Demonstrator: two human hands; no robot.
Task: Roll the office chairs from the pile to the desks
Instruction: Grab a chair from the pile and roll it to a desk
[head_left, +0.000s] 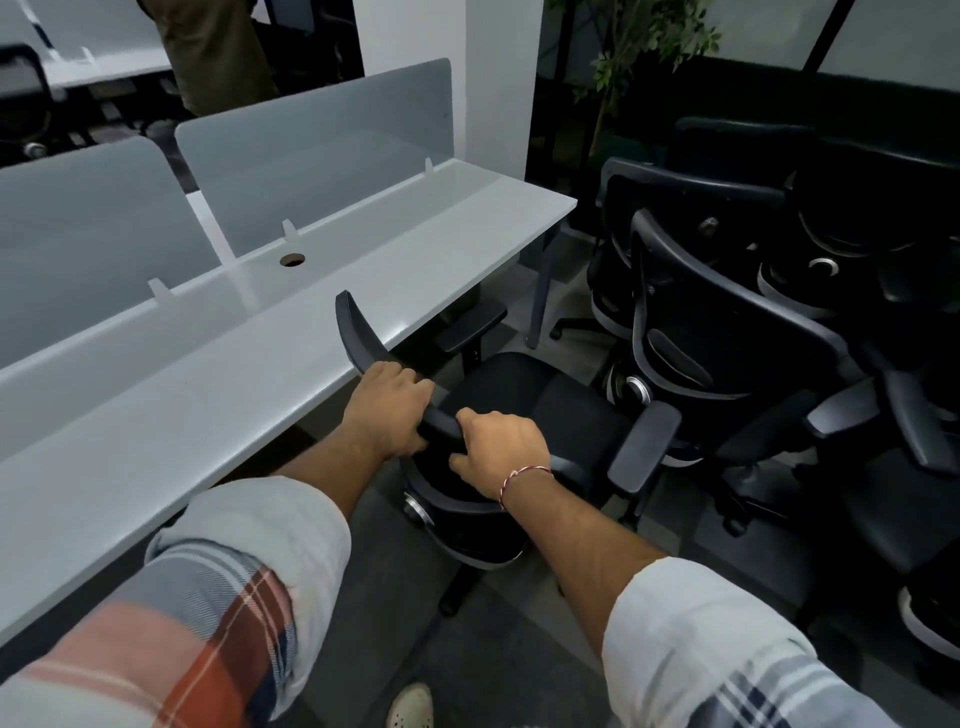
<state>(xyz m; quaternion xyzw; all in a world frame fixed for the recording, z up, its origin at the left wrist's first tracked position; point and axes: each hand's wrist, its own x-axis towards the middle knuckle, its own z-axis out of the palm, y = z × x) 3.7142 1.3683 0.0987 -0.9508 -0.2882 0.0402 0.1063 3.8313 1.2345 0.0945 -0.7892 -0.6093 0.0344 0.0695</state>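
Note:
A black office chair stands right at the front edge of the long white desk, its seat facing the desk and one armrest tucked under the top. My left hand grips the curved top of the chair's backrest. My right hand grips the same backrest bar just beside it, fingers curled over the edge. A pile of several black chairs is crowded together to the right, close to this chair's right armrest.
Frosted divider panels stand along the desk's back. A white pillar and a potted plant are behind the desk's end. A person stands at the far left by another desk row. Grey floor lies under my feet.

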